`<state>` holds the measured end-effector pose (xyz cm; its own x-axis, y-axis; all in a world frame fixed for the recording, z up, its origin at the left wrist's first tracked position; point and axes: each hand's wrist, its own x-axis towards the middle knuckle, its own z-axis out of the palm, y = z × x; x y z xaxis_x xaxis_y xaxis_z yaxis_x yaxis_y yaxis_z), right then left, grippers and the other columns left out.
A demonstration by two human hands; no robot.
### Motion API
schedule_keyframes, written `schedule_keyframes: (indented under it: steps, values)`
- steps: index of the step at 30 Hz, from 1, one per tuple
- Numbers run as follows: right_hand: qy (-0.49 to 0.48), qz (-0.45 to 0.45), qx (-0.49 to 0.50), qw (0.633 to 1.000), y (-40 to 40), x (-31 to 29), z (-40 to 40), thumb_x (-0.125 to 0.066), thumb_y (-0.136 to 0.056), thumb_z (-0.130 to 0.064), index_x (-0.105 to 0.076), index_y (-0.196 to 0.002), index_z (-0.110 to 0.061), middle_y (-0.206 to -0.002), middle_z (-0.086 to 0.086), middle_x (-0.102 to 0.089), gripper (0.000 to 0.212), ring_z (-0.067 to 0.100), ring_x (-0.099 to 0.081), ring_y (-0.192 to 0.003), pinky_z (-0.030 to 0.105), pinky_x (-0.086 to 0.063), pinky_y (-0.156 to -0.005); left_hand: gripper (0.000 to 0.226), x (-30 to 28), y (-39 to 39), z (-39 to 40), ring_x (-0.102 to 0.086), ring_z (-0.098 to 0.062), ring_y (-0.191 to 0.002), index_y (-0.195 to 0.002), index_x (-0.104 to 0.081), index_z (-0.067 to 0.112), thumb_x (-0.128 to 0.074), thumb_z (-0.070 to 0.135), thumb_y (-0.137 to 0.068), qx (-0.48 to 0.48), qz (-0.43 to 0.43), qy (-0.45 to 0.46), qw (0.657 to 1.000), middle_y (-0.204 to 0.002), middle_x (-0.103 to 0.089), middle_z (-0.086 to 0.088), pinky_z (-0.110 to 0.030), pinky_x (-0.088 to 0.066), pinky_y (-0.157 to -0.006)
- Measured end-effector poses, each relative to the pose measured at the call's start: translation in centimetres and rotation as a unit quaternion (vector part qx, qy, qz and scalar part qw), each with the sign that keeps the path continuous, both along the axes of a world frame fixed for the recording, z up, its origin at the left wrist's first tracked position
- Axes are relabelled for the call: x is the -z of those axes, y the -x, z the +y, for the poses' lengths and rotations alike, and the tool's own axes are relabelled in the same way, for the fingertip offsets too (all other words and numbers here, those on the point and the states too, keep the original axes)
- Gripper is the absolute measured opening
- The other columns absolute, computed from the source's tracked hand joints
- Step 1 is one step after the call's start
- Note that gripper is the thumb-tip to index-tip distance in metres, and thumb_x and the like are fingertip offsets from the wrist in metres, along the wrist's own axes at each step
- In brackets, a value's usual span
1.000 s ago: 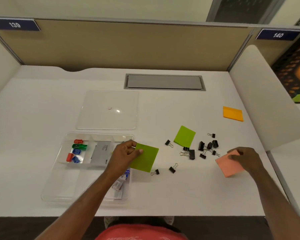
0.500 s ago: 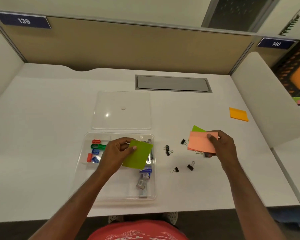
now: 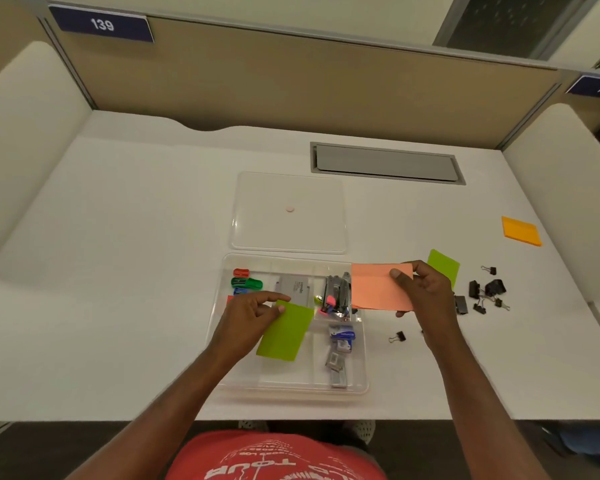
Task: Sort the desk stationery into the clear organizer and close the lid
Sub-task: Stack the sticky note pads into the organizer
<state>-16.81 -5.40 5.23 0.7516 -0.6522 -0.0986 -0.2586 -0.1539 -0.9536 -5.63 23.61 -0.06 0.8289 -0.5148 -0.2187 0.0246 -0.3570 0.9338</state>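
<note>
Two hands work over the white surface, each with its grip clamped on a pad of sticky notes. The left hand pinches the upper left corner of a green pad between thumb and fingers; the pad hangs tilted over the middle compartments of the clear organizer, and contact with the organizer floor cannot be confirmed. The right hand holds a salmon pad by its right edge, thumb on top and fingers underneath; the pad's left edge reaches over the organizer's right wall. The organizer sits at the near edge of the surface. Its left compartments hold red, green and blue clips; a grey card holder lies in the centre; a cluster of metal items with a pink and a yellow piece and a blue stapler occupy the right side. The clear lid lies flat just behind the organizer, off it. A second green pad lies partly hidden behind the right hand. Black binder clips lie scattered to the right of it, one more binder clip lies near the right wrist, and an orange pad lies well apart toward the far right.
</note>
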Motion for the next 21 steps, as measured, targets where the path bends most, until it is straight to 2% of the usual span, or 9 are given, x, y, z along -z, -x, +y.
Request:
schedule_keyframes:
  steps: [3,5,6,8,10,12,16,19,21]
  values:
    - [0.009,0.006,-0.015,1.000,-0.4,0.6,1.4,-0.066,-0.093,-0.014,-0.063,-0.087,-0.011,-0.061,-0.011,-0.062,0.008,0.007,-0.055,-0.050,0.027,-0.046,-0.036,0.012,0.7,0.1,0.6,-0.067,0.010,-0.087,-0.097,-0.079,0.032,-0.068,0.029,-0.092,0.029,-0.040,-0.055,0.997,-0.086,-0.075,0.022,-0.005,-0.047,-0.073]
    - [0.029,0.023,-0.032,0.999,-0.6,1.1,2.4,-0.067,-0.094,-0.016,-0.065,-0.087,-0.017,-0.065,-0.007,-0.067,0.007,0.008,-0.059,-0.052,0.027,-0.046,-0.036,0.009,1.1,0.1,1.2,-0.060,0.014,-0.093,-0.094,-0.078,0.032,-0.070,0.029,-0.090,0.042,-0.119,-0.109,0.986,-0.090,-0.072,0.026,-0.004,-0.041,-0.080]
    - [0.044,0.033,-0.045,0.997,-0.7,1.3,2.8,-0.067,-0.093,-0.017,-0.065,-0.088,-0.021,-0.068,-0.005,-0.069,0.008,0.011,-0.061,-0.054,0.028,-0.047,-0.036,0.008,1.2,0.0,1.5,-0.058,0.010,-0.093,-0.092,-0.078,0.033,-0.072,0.027,-0.088,0.050,-0.171,-0.134,0.975,-0.091,-0.071,0.025,-0.008,-0.041,-0.083]
    - [0.077,0.053,-0.077,0.993,-1.0,1.6,3.6,-0.067,-0.093,-0.021,-0.065,-0.089,-0.027,-0.073,-0.004,-0.070,0.008,0.014,-0.063,-0.059,0.029,-0.048,-0.039,0.012,1.5,-0.4,2.0,-0.058,-0.004,-0.094,-0.088,-0.076,0.033,-0.078,0.023,-0.081,0.075,-0.264,-0.168,0.947,-0.094,-0.072,0.020,-0.026,-0.046,-0.087]
    - [0.114,0.068,-0.126,0.983,-1.3,1.6,4.2,-0.067,-0.092,-0.028,-0.064,-0.092,-0.030,-0.077,-0.007,-0.069,0.004,0.011,-0.062,-0.063,0.030,-0.049,-0.045,0.019,1.7,-0.9,2.2,-0.062,-0.015,-0.098,-0.086,-0.075,0.032,-0.083,0.019,-0.075,0.086,-0.314,-0.169,0.930,-0.098,-0.072,0.015,-0.038,-0.049,-0.088]
    - [0.144,0.082,-0.177,0.970,-1.8,1.4,4.7,-0.068,-0.091,-0.031,-0.063,-0.092,-0.030,-0.080,-0.011,-0.068,0.005,0.007,-0.063,-0.070,0.028,-0.048,-0.053,0.023,2.0,-1.2,2.2,-0.062,-0.019,-0.109,-0.092,-0.075,0.030,-0.083,0.017,-0.074,0.084,-0.335,-0.149,0.926,-0.108,-0.070,0.009,-0.041,-0.047,-0.094]
    - [0.131,0.122,-0.282,0.943,-2.8,1.1,6.3,-0.071,-0.087,-0.033,-0.066,-0.097,-0.031,-0.087,-0.011,-0.071,0.012,0.006,-0.066,-0.080,0.030,-0.051,-0.070,0.028,2.3,-1.7,1.3,-0.051,-0.023,-0.131,-0.107,-0.073,0.025,-0.079,0.018,-0.080,0.061,-0.339,-0.122,0.931,-0.125,-0.065,0.001,-0.040,-0.036,-0.111]
    - [0.119,0.142,-0.355,0.916,-3.2,1.5,7.0,-0.070,-0.088,-0.034,-0.068,-0.105,-0.036,-0.086,-0.009,-0.069,0.017,0.005,-0.063,-0.078,0.022,-0.049,-0.070,0.035,2.1,-2.0,0.4,-0.045,-0.027,-0.138,-0.116,-0.070,0.022,-0.079,0.020,-0.082,0.069,-0.339,-0.117,0.931,-0.134,-0.061,-0.002,-0.043,-0.034,-0.113]
    - [0.138,0.171,-0.359,0.907,-3.2,2.0,6.7,-0.068,-0.089,-0.033,-0.067,-0.111,-0.037,-0.087,-0.009,-0.070,0.022,0.006,-0.064,-0.080,0.029,-0.052,-0.076,0.040,2.0,-2.0,-0.3,-0.043,-0.030,-0.140,-0.122,-0.068,0.020,-0.078,0.023,-0.083,0.079,-0.335,-0.123,0.931,-0.139,-0.058,-0.003,-0.049,-0.033,-0.114]
